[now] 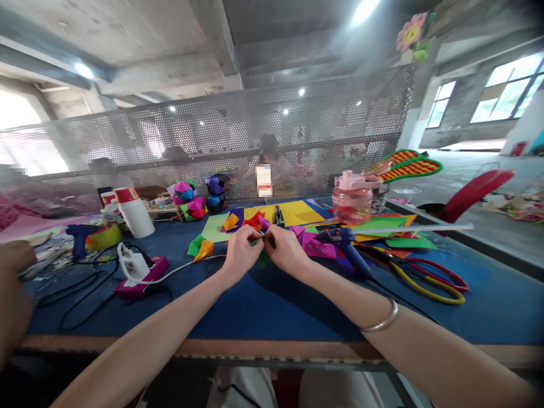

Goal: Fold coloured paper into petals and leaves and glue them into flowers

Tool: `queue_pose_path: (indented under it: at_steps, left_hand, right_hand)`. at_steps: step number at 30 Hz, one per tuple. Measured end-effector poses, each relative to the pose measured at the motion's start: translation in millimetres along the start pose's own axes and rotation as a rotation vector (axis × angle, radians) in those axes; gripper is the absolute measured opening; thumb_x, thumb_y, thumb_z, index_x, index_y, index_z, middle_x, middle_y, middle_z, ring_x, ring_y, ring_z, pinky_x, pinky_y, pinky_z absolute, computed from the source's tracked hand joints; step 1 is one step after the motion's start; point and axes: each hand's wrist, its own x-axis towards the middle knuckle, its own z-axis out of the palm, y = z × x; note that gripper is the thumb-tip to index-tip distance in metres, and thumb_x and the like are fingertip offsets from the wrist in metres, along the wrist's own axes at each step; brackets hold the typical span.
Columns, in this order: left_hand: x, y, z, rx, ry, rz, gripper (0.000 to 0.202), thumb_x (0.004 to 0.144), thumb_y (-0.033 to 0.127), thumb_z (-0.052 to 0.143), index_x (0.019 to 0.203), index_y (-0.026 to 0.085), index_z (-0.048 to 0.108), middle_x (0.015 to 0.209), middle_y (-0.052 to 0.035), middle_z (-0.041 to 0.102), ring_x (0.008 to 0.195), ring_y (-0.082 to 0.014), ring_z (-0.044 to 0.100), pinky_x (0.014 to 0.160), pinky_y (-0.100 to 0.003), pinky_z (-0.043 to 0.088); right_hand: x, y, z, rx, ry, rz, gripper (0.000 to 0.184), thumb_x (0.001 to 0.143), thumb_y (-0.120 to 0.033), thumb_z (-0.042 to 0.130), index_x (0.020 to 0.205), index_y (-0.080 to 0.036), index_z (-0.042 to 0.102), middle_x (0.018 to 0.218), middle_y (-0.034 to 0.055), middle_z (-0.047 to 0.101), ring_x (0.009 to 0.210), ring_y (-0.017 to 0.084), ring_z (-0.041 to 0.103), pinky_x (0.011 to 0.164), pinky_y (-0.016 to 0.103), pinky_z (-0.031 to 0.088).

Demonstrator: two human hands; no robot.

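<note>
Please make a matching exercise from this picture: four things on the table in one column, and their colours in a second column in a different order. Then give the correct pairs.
Things:
1. glue gun
2. water bottle
3. stack of paper cups
4. large paper sheet at the far side of the table

Colours:
A. white with a red rim
B. yellow
C. blue
D. pink

Pairs: 1-C, 2-D, 3-A, 4-B
</note>
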Motion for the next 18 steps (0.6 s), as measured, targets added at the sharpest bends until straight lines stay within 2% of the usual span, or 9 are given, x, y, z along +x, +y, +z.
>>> queue_pose_path:
  at_steps: [3, 7, 11, 14, 16, 18]
  left_hand:
    - [-0.1, 2.3, -2.8, -0.051, 0.013, 0.044, 0.012, 0.069, 0.007, 0.055, 0.063, 0.016, 0.059, 0.066, 0.0005, 0.057, 0.065, -0.0124, 0.054, 0.064, -0.024, 0.043]
    - [2.6, -0.2, -4.8, -0.073, 0.004, 0.009, 0.009, 0.069, 0.010, 0.055, 0.063, 0.016, 0.059, 0.065, 0.0007, 0.058, 0.066, -0.0127, 0.055, 0.065, -0.024, 0.043]
    - [9.4, -12.2, -5.4, -0.111, 0.012, -0.135, 0.005, 0.066, 0.014, 0.058, 0.067, 0.016, 0.063, 0.067, -0.0004, 0.063, 0.065, -0.0136, 0.058, 0.064, -0.024, 0.044]
    - [14.5, -20.8, -9.0, -0.175, 0.093, -0.286, 0.006, 0.064, 0.018, 0.060, 0.067, 0.016, 0.064, 0.063, 0.0009, 0.062, 0.059, -0.0122, 0.055, 0.057, -0.022, 0.042]
    - [16.3, -23.4, -11.8, -0.243, 0.151, -0.379, 0.008, 0.063, 0.020, 0.060, 0.068, 0.016, 0.064, 0.060, 0.0020, 0.059, 0.055, -0.0111, 0.052, 0.053, -0.021, 0.040]
    - [16.4, -23.4, -13.0, -0.312, 0.179, -0.440, 0.009, 0.062, 0.021, 0.061, 0.068, 0.016, 0.064, 0.058, 0.0030, 0.057, 0.053, -0.0103, 0.051, 0.050, -0.020, 0.038]
  right_hand:
    - [-1.0, -3.7, -2.3, -0.014, 0.019, -0.059, 0.011, 0.081, -0.009, 0.053, 0.076, -0.019, 0.051, 0.076, 0.0047, 0.061, 0.070, 0.018, 0.055, 0.062, 0.027, 0.036]
    - [0.6, -4.5, -3.5, 0.036, 0.028, -0.070, 0.012, 0.084, -0.010, 0.051, 0.075, -0.019, 0.052, 0.077, 0.0055, 0.063, 0.072, 0.018, 0.058, 0.065, 0.027, 0.038]
    - [2.9, -2.1, -1.1, 0.100, 0.021, 0.013, 0.007, 0.089, -0.020, 0.051, 0.085, -0.018, 0.057, 0.076, 0.0038, 0.066, 0.066, 0.016, 0.061, 0.061, 0.026, 0.042]
    - [3.1, 1.1, 3.6, 0.206, -0.001, 0.145, 0.017, 0.088, -0.033, 0.055, 0.095, -0.017, 0.058, 0.079, 0.0047, 0.069, 0.069, 0.018, 0.064, 0.061, 0.027, 0.045]
    - [3.1, 3.7, 7.4, 0.286, -0.047, 0.218, 0.021, 0.086, -0.035, 0.059, 0.096, -0.017, 0.058, 0.079, 0.0049, 0.070, 0.072, 0.019, 0.066, 0.063, 0.028, 0.048]
    - [3.4, 5.9, 10.3, 0.326, -0.091, 0.242, 0.016, 0.086, -0.032, 0.057, 0.093, -0.018, 0.059, 0.076, 0.0039, 0.070, 0.069, 0.018, 0.067, 0.062, 0.027, 0.049]
